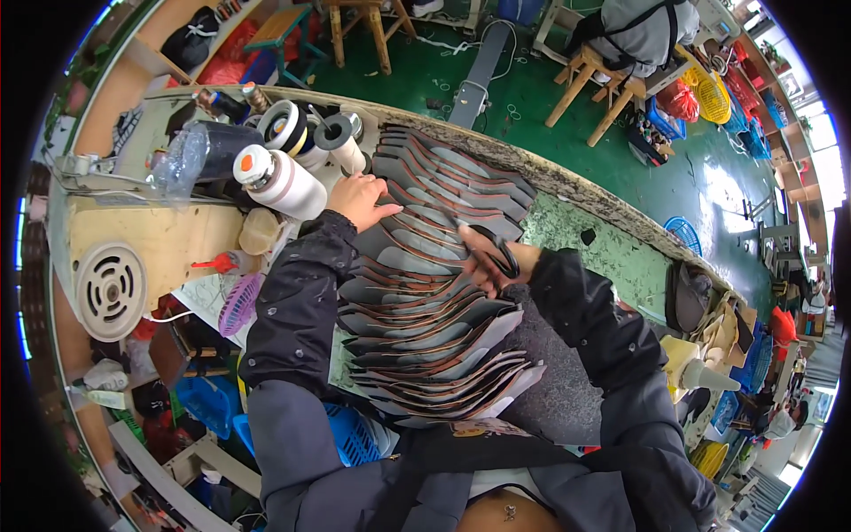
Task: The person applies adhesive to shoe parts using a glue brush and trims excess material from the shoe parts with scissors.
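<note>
Rows of overlapping grey curved cut pieces [417, 324] with reddish-brown edges lie across the workbench before me. They look like leather or fabric shoe parts. At their upper left edge rests my left hand [356, 200], its thumb spread from the fingers and nothing visible in its grasp. My right hand [496, 260] is over the right side of the rows, closed around scissors [506, 255] with black handles. The blades are blurred and hard to make out against the pieces.
White thread cones [288, 182] stand beyond my left forearm, beside a dark plastic-wrapped roll [208, 151]. A purple basket [239, 304] lies left of that forearm. The bench has a raised far edge [567, 191]. Past it are wooden stools [589, 84] and a seated person [643, 35].
</note>
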Demonstrator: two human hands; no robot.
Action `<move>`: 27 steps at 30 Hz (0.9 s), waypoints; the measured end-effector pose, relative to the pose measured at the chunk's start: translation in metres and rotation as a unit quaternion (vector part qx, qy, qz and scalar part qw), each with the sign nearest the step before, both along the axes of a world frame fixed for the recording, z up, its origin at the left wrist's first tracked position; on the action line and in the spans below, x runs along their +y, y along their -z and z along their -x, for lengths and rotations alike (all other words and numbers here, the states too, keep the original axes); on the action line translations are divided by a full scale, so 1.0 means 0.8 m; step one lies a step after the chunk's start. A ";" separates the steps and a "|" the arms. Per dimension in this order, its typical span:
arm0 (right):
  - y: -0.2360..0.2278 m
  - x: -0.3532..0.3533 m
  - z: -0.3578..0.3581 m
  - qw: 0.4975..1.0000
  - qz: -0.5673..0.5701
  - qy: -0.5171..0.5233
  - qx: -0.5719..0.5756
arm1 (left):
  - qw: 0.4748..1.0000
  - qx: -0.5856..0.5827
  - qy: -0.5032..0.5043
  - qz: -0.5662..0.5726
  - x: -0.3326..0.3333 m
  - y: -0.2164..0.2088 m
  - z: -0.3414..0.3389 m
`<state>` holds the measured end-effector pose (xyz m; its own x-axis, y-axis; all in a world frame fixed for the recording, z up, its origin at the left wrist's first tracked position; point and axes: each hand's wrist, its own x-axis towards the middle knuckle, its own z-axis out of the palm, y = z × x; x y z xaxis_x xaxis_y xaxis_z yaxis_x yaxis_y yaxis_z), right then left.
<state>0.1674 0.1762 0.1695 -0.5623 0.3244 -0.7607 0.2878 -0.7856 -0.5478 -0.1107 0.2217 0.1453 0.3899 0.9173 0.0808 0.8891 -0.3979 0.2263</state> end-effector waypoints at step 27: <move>0.106 0.037 -0.045 0.840 -0.480 0.194 -0.166 | 0.946 -0.216 0.003 0.243 0.014 -0.029 -0.035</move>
